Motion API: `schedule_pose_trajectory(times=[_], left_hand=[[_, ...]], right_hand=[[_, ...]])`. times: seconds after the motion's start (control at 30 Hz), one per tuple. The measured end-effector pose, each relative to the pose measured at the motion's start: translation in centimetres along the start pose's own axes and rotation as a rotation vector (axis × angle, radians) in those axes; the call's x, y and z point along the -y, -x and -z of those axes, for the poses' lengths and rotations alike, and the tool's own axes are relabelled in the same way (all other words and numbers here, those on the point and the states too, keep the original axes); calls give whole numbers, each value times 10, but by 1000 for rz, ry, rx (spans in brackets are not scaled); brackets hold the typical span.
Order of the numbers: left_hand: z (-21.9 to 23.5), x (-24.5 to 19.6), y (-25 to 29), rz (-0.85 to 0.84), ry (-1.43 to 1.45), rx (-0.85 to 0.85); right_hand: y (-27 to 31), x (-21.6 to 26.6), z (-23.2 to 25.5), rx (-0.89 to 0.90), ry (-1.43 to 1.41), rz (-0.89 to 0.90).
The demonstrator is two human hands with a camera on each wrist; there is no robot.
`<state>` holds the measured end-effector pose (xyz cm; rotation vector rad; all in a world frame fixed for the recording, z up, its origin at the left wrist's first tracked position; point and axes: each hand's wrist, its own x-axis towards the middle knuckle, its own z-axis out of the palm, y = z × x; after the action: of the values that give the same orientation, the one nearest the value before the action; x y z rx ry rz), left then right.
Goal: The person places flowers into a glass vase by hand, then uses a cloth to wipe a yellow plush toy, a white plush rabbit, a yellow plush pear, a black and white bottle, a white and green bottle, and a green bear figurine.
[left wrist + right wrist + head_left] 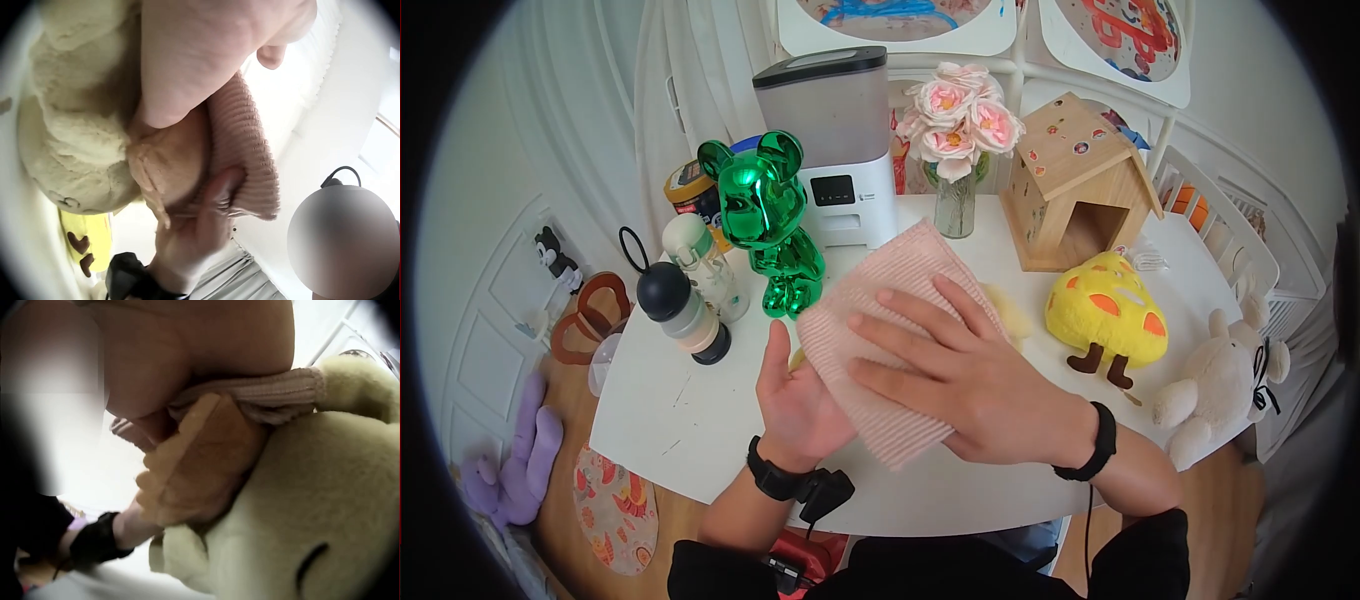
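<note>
green bear figurine (768, 222), rose vase (956, 150), wooden birdhouse (1076, 182), yellow plush (1108, 314)

The round white desk (670, 410) is pretty crowded: shiny green bear figurine (768, 225), wooden toy house (1078, 185), glass vase of pink roses (956, 125), yellow plush (1108, 312).

Child's room at home, white table (960, 490) crowded with plush toys (1108, 318), wooden toy house (1075, 180), crib rail (1230, 235)

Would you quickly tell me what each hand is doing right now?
Left hand: fingers curled under the pale plush toy, holding it beneath the pink cloth.
Right hand: open, fingers straight, pressing flat on the cloth.
</note>
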<state>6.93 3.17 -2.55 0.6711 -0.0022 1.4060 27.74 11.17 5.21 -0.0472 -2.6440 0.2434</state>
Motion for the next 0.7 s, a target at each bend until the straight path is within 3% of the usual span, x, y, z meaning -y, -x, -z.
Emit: schedule_pose_trajectory(times=[0.1, 0.17, 0.23, 0.27, 0.33, 0.4, 0.47, 0.53, 0.57, 0.6, 0.67, 0.7], left_hand=[[-8, 0, 0, -2, 45, -129], [-18, 2, -8, 36, -217, -116], [-26, 5, -10, 40, -148, -141], [-27, 6, -11, 47, -89, -161], [-26, 8, -11, 47, -87, -155], [-27, 10, -10, 45, -87, -147], [-29, 12, -10, 57, -94, -143], [-29, 15, -10, 67, -95, -113], [-29, 15, -10, 76, -98, -90], [-27, 16, -8, 80, -99, -81], [-22, 16, -4, 84, -109, -88], [-20, 13, -2, 84, -110, -86]], right_hand=[[15, 5, 3, 35, -51, 73], [26, 8, 9, 74, -124, 108], [37, 11, 13, 31, -429, 45], [44, 13, 18, 38, -428, 46], [58, 16, 30, -71, -659, -106], [60, 14, 39, -122, -660, -89], [55, 19, 41, -684, -541, -108], [32, 30, 43, -908, -240, -210], [31, 23, 43, -835, -82, -214], [25, 20, 43, -651, 29, -275], [12, 17, 35, -311, 117, -128], [11, 15, 24, -313, 119, -127]])
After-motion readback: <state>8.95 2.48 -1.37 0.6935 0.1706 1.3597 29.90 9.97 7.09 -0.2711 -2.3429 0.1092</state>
